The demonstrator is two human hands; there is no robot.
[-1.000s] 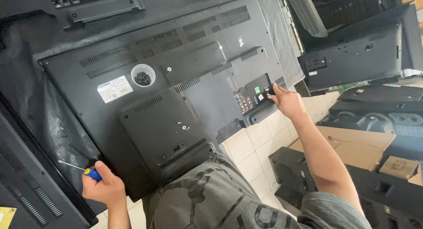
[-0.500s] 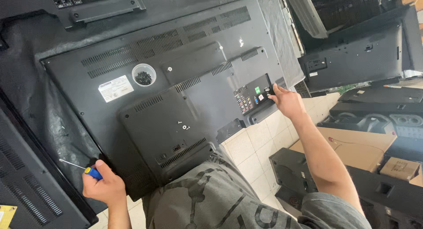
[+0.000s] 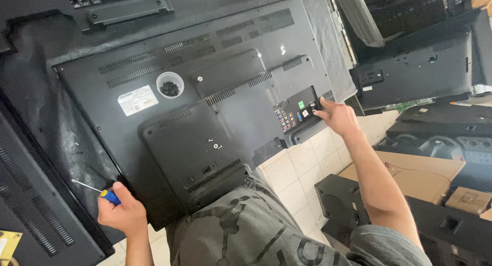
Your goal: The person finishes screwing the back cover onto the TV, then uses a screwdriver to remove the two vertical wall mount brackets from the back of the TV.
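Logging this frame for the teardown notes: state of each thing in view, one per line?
Large black flat-screen television: lying face down, plastic back cover on.
Small white round cup: upright on the back cover, open, dark small parts inside.
Blue-and-yellow-handled screwdriver: gripped, shaft pointing up-left.
Left hand: closed on the screwdriver at the television's lower-left corner.
Right hand: fingertips touching the port panel.
Brown cardboard box: lying on the floor.

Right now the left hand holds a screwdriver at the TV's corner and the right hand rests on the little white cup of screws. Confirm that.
Not quite. In the head view the right hand rests by the port panel, apart from the white cup. The left hand does hold the screwdriver.
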